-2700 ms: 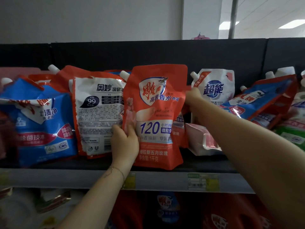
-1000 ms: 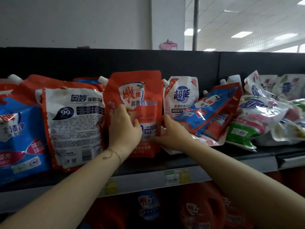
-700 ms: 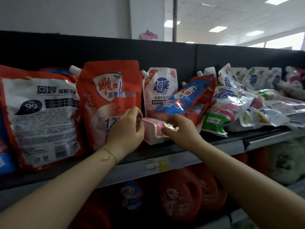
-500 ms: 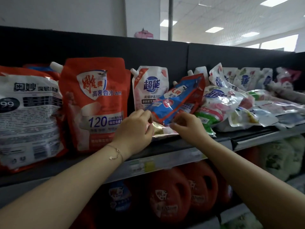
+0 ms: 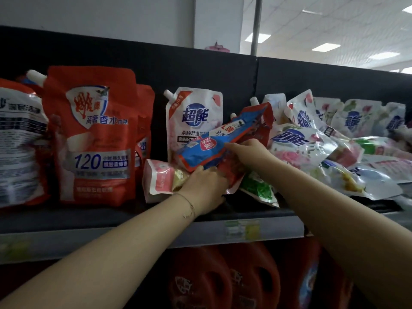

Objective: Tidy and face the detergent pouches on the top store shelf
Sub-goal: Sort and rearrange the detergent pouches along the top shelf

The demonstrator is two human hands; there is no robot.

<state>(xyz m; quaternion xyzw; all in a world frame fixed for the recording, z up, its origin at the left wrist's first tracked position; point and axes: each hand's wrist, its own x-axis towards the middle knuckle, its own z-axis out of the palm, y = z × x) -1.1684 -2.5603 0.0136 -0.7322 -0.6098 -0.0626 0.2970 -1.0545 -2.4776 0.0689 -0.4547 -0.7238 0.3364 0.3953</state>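
While the blue pouch (image 5: 211, 146) leans tilted on the top shelf (image 5: 133, 236) against a white pouch (image 5: 194, 112) | left hand (image 5: 205, 184) grip clamped under its lower edge | right hand (image 5: 249, 152) grip clamped on its right side | red pouch (image 5: 93, 134) upright, facing out, to the left | loose pouches (image 5: 312, 148) lie heaped at right

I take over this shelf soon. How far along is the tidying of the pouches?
Done: the big red pouch stands upright, label forward. In hand: left hand and right hand grip the slanted blue-and-red pouch. Left: the pink pouch lying on its side and the toppled white pouches on the right.
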